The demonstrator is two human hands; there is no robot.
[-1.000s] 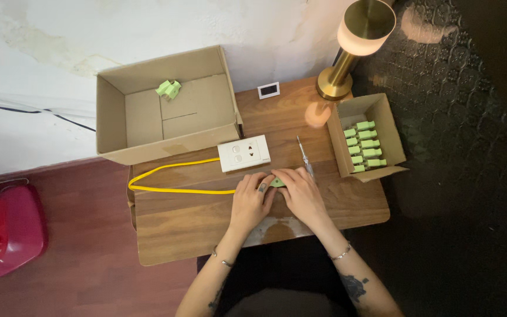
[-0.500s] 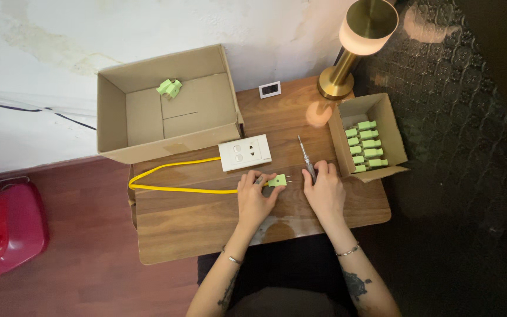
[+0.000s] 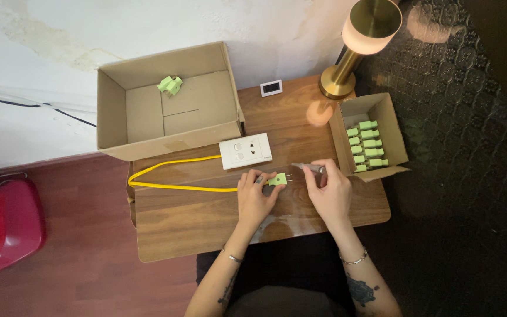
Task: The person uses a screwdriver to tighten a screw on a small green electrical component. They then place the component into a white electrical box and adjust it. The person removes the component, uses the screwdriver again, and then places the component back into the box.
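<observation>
My left hand (image 3: 254, 196) pinches a small green plug (image 3: 277, 179) fitted to the end of a yellow cable (image 3: 171, 187) that loops across the wooden table (image 3: 177, 229). To its right, my right hand (image 3: 330, 191) grips a screwdriver (image 3: 307, 168) whose metal shaft points left toward the plug. The cable runs back to a white socket plate (image 3: 245, 151) lying just beyond my hands.
A large open cardboard box (image 3: 165, 105) at the back left holds a couple of green plugs (image 3: 170, 85). A smaller box (image 3: 374, 138) at right holds several green plugs. A brass lamp (image 3: 356, 41) and a small white display (image 3: 271, 88) stand behind. A red object (image 3: 4, 226) sits on the floor.
My hands have drawn apart: the right one moved right and picked up the screwdriver, while the left keeps hold of the green plug.
</observation>
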